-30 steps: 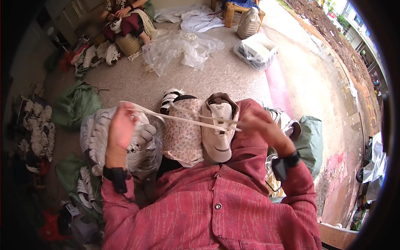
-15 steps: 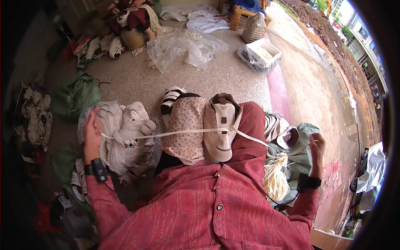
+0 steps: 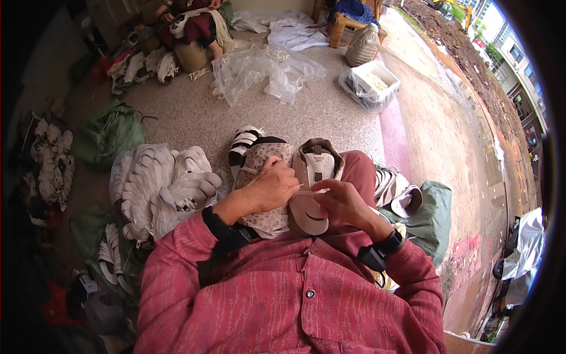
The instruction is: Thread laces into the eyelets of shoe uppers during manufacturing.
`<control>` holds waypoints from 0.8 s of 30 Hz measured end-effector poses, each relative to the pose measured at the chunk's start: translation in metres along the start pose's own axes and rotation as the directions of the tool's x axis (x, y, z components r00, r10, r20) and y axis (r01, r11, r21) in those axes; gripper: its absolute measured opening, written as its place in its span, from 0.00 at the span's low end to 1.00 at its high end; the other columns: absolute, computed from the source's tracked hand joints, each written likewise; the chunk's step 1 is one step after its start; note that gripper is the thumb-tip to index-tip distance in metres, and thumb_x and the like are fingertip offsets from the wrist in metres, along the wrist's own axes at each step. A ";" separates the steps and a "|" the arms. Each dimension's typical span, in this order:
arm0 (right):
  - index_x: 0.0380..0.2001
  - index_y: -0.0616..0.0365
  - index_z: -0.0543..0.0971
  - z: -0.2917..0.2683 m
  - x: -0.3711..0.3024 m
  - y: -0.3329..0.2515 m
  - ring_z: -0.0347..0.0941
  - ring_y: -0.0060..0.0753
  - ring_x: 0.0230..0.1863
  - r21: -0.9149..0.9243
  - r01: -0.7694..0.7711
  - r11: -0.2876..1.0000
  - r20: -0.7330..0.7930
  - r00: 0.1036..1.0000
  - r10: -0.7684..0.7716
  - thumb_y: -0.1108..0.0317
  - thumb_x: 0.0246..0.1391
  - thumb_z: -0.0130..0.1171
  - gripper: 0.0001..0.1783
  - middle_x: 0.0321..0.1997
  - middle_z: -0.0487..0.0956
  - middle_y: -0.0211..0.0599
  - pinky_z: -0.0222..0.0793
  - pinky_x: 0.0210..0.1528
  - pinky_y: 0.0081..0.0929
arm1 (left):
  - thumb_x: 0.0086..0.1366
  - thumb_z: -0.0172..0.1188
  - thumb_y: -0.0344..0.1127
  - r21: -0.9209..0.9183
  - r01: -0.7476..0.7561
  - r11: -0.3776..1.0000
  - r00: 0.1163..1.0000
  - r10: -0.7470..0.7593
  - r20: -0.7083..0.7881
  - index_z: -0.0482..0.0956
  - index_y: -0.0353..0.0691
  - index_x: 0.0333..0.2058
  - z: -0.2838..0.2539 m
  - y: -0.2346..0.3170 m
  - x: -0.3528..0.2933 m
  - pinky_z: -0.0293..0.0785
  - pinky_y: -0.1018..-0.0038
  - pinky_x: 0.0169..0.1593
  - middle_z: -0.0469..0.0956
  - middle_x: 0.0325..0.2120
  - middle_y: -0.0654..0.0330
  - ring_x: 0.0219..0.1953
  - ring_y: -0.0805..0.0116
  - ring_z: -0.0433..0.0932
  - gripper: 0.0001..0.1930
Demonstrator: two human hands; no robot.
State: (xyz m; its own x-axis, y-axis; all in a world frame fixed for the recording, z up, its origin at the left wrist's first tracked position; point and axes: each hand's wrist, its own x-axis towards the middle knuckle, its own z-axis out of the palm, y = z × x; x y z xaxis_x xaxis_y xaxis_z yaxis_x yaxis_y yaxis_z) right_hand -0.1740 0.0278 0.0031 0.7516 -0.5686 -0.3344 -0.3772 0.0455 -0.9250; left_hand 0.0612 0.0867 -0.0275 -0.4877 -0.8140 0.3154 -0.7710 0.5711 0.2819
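Observation:
A white and beige shoe (image 3: 311, 219) rests on my lap with its toe toward me, its brown-lined opening facing away. Over the middle of its upper, a white shoelace (image 3: 305, 193) runs between my hands. My left hand (image 3: 272, 187) is closed at the shoe's left side, above the flowered cloth (image 3: 265, 219) on my knee; its fingertips pinch the lace. On the other side, my right hand (image 3: 344, 203) has thumb and forefinger pressed together on the lace. The lace ends are mostly hidden by my fingers.
White shoe uppers (image 3: 156, 192) lie heaped at my left, and more uppers (image 3: 392, 183) at my right beside a green sack (image 3: 435, 215). Ahead are clear plastic sheeting (image 3: 265, 68) and a white bin (image 3: 377, 79). Another person (image 3: 191, 26) sits at the far left holding a shoe.
Both hands have come inward from wide apart to meet at the shoe. The lace, stretched out to both sides before, is now gathered close over the upper.

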 end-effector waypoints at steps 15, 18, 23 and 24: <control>0.58 0.65 0.65 0.011 -0.010 -0.007 0.69 0.16 0.19 0.175 0.050 0.983 0.070 0.996 -0.063 0.67 0.60 0.59 0.26 0.23 0.75 0.29 0.64 0.21 0.15 | 0.59 0.52 0.40 0.260 0.036 0.965 0.983 -0.081 0.162 0.76 0.48 0.20 0.016 0.008 0.018 0.59 0.59 0.49 0.74 0.21 0.65 0.35 0.62 0.73 0.11; 0.55 0.64 0.69 0.011 -0.013 -0.014 0.70 0.16 0.21 0.080 0.046 0.996 0.055 0.997 -0.050 0.68 0.58 0.61 0.24 0.22 0.75 0.30 0.65 0.22 0.20 | 0.57 0.57 0.39 0.239 0.073 0.968 0.955 -0.137 0.263 0.76 0.45 0.24 0.012 0.008 0.021 0.59 0.60 0.48 0.76 0.28 0.62 0.35 0.59 0.73 0.07; 0.37 0.56 0.81 -0.013 0.003 -0.013 0.76 0.45 0.29 -0.729 0.364 0.580 -0.057 0.812 -0.581 0.73 0.49 0.65 0.10 0.29 0.80 0.37 0.71 0.32 0.33 | 0.49 0.67 0.36 -0.063 0.081 0.995 0.984 -0.090 -0.156 0.73 0.40 0.36 -0.020 0.011 0.031 0.66 0.60 0.49 0.72 0.40 0.56 0.39 0.52 0.75 0.16; 0.35 0.56 0.80 -0.018 0.008 -0.019 0.76 0.44 0.32 -0.752 0.417 0.511 -0.017 0.762 -0.648 0.72 0.50 0.63 0.07 0.30 0.78 0.38 0.71 0.33 0.34 | 0.46 0.70 0.33 -0.153 -0.038 0.988 0.981 0.007 -0.196 0.71 0.39 0.40 -0.026 0.007 0.035 0.68 0.60 0.48 0.70 0.42 0.55 0.41 0.50 0.75 0.22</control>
State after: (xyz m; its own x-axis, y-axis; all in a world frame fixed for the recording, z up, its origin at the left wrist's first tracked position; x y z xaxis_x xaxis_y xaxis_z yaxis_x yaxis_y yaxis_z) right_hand -0.1702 0.0079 0.0208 0.8076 -0.4766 0.3473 -0.2858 -0.8314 -0.4765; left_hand 0.0491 0.0651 0.0091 -0.4034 -0.7735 0.4888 -0.6803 0.6108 0.4051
